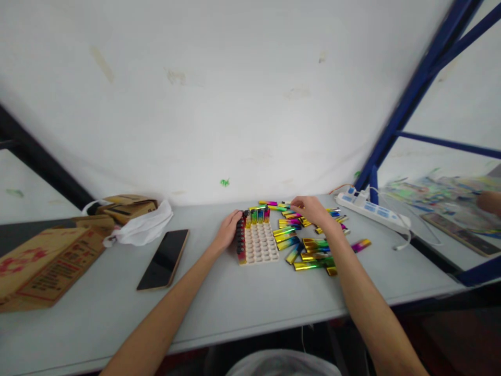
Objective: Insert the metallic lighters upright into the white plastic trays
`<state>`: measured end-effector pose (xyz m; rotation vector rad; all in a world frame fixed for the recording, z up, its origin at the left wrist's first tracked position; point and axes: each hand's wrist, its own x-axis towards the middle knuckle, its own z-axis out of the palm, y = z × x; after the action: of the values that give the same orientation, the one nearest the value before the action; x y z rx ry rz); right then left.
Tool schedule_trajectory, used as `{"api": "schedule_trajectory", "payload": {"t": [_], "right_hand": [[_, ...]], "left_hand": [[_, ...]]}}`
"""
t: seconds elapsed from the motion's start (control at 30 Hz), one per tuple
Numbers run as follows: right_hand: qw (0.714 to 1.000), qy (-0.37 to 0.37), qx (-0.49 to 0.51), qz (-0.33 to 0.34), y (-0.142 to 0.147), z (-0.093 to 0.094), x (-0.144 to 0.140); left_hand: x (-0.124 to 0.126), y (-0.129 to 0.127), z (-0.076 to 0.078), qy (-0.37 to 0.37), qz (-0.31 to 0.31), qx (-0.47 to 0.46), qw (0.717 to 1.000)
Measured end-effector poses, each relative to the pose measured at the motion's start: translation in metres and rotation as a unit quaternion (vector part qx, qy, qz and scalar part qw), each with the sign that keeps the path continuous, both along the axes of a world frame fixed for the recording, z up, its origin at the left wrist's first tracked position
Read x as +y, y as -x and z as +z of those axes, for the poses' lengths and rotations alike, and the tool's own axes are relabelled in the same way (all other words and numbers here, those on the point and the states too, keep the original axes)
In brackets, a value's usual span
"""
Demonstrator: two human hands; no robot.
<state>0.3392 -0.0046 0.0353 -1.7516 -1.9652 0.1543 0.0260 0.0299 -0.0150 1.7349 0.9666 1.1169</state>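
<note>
Just right of centre, the left hand (pixel 227 230) gripped the holed tray's (pixel 261 245) left edge while the right hand (pixel 311 209), nearer, curled onto the scattered lighters (pixel 309 245) lying mostly crosswise.

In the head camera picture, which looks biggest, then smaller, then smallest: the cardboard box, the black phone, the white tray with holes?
1. cardboard box
2. black phone
3. white tray with holes
The phone and tray look close in size, and the tray lies farther away, so that order is unsure.

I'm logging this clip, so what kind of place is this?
Probably a small packing or assembly workbench: a pile of shiny lighters beside a holed tray, cardboard boxes, and a power strip on the grey table.
</note>
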Motion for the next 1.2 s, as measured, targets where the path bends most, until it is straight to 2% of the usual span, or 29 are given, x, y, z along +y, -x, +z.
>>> {"api": "schedule_trajectory", "payload": {"t": [0.2, 0.27, 0.47, 0.67, 0.87, 1.0, 1.07, 1.1, 1.17, 1.2], "right_hand": [[0.988, -0.015, -0.060, -0.138, -0.025, -0.004, 0.002], [0.986, -0.003, -0.066, -0.153, -0.030, -0.005, 0.005], [0.990, 0.054, -0.106, -0.073, -0.019, -0.012, 0.037], [0.990, 0.083, -0.111, -0.029, -0.009, -0.024, 0.070], [0.993, 0.082, -0.089, 0.010, -0.013, -0.029, 0.078], [0.996, 0.046, -0.071, 0.027, -0.011, -0.025, 0.074], [0.999, 0.005, -0.035, 0.018, -0.007, -0.023, 0.067], [1.000, -0.016, 0.016, 0.016, -0.004, -0.022, 0.062], [0.982, -0.041, 0.180, 0.031, 0.007, -0.020, 0.048], [0.959, -0.038, 0.276, 0.053, 0.014, -0.019, 0.040]], "left_hand": [[0.004, 0.002, 0.000, 0.008, -0.010, 0.021, 1.000], [0.004, 0.002, 0.000, 0.008, -0.009, 0.023, 1.000], [0.004, 0.001, -0.003, 0.005, 0.002, 0.011, 1.000], [0.005, 0.001, -0.009, 0.017, 0.030, 0.002, 0.999], [0.005, 0.001, -0.011, 0.014, 0.029, 0.002, 0.999], [0.007, 0.002, -0.011, 0.016, 0.026, 0.000, 1.000], [0.007, 0.002, -0.011, 0.019, 0.025, 0.002, 1.000], [0.008, 0.002, -0.012, 0.020, 0.023, 0.002, 1.000], [0.008, 0.002, -0.012, 0.019, 0.021, 0.000, 1.000], [0.008, 0.002, -0.013, 0.018, 0.022, -0.003, 1.000]]}}
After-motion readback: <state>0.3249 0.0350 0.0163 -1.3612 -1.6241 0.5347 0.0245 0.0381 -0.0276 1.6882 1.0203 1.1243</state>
